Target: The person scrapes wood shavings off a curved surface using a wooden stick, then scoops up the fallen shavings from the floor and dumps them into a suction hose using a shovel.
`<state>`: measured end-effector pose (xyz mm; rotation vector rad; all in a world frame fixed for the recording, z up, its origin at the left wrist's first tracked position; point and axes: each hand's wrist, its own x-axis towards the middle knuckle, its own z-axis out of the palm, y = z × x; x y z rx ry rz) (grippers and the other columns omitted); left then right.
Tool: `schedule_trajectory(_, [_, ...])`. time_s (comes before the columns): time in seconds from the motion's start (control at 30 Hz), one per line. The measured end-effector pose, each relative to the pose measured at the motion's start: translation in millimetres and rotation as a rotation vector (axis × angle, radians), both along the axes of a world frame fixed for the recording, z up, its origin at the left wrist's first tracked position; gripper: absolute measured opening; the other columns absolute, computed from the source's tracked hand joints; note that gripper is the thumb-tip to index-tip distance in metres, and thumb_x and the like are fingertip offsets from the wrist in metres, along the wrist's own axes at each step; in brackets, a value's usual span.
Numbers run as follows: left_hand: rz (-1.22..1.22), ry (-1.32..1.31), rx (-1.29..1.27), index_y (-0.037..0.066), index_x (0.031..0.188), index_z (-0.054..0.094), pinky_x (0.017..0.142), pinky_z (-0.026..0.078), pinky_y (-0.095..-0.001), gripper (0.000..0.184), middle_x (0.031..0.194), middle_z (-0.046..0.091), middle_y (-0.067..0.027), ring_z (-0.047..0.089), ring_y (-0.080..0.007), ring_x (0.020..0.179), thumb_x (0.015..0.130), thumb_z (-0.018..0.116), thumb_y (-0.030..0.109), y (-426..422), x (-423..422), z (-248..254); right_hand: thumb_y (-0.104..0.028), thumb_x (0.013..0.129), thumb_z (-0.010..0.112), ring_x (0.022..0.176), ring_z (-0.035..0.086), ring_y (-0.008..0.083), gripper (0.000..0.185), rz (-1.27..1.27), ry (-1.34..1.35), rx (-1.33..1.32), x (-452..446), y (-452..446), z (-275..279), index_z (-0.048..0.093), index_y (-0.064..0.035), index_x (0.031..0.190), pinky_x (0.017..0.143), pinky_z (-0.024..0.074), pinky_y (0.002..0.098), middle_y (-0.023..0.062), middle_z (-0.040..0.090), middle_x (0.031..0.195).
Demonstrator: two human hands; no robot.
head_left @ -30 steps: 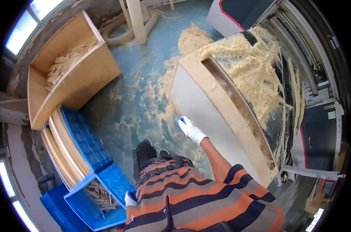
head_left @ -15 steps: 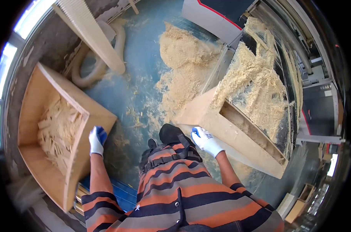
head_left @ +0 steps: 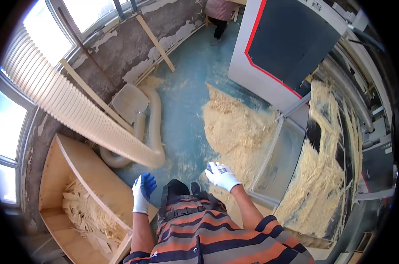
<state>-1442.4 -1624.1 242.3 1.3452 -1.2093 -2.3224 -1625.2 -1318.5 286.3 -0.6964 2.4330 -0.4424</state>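
Observation:
My left hand [head_left: 143, 191], in a white glove with a blue palm, is beside the near end of a wooden bin [head_left: 100, 169] that holds wood scraps and shavings. Its fingers are loosely bent and apart, and nothing is in them. My right hand [head_left: 221, 176], gloved the same way, hangs in front of me near a heap of wood shavings [head_left: 239, 125] on the floor. Its fingers are slightly curled, the palm faces away, and I see nothing held.
A thick ribbed hose [head_left: 89, 119] slants down from the upper left, and another hose [head_left: 155, 119] curls on the floor by a pale tub [head_left: 130, 102]. Right stands a grey machine [head_left: 278, 48] with a shavings-covered bed [head_left: 318, 176]. A person [head_left: 219, 15] is at the back.
My view has tilted up and shifted, bringing the windows, the machine's front and the person into sight. My left hand has opened from a curl; my right hand's fingers have loosened.

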Motion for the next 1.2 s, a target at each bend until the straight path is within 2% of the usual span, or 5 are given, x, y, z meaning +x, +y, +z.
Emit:
schedule_trajectory(0.4, [-0.081,-0.101,0.216,0.003,0.107,0.061,0.071,0.057,-0.04,0.031,0.098,0.066,-0.0154,0.066,-0.0286,0.08,0.093,0.06,0.03,-138,-396,-105,-0.048,0.096,0.045,0.11,0.06,0.042,0.051,-0.317,-0.145,0.071,-246,-118,-51,0.054,-0.006,0.125,0.096,0.0453,0.05,0.0253,0.062,0.12])
schedule_trajectory(0.63, [-0.146,0.057,0.13,0.002,0.115,0.061,0.073,0.059,-0.0379,0.037,0.101,0.068,-0.0145,0.067,-0.0241,0.082,0.096,0.058,0.034,-235,-563,-47,-0.047,0.098,0.043,0.113,0.057,0.0429,0.051,-0.255,-0.259,0.064,-377,-208,-26,0.054,-0.0051,0.125,0.098,0.0438,0.0477,0.0258,0.061,0.121])
schedule_trajectory(0.77, [0.039,0.097,0.126,0.005,0.115,0.062,0.075,0.057,-0.0354,0.034,0.102,0.069,-0.0098,0.067,-0.021,0.082,0.099,0.055,0.034,-298,-580,-56,-0.042,0.099,0.044,0.114,0.056,0.0412,0.045,0.043,-0.181,0.012,-475,-293,-7,0.05,-0.0049,0.123,0.096,0.0434,0.0506,0.0237,0.06,0.119])
schedule_trajectory(1.03, [0.467,-0.142,0.195,0.002,0.137,0.049,0.107,0.041,-0.0436,0.058,0.14,0.051,-0.0173,0.051,-0.0322,0.127,0.1,0.048,0.047,-382,-487,-138,-0.04,0.098,0.041,0.107,0.06,0.0409,0.042,0.342,-0.059,-0.068,-666,-476,-11,0.053,-0.0041,0.115,0.095,0.0439,0.0504,0.0241,0.061,0.113])
schedule_trajectory(1.2, [0.61,-0.218,0.238,0.004,0.127,0.056,0.095,0.05,-0.04,0.049,0.123,0.062,-0.0125,0.061,-0.026,0.106,0.101,0.047,0.045,-382,-492,-121,-0.041,0.098,0.041,0.097,0.063,0.035,0.041,0.479,0.131,-0.043,-746,-560,15,0.056,-0.0046,0.109,0.082,0.0472,0.0491,0.0193,0.062,0.103])
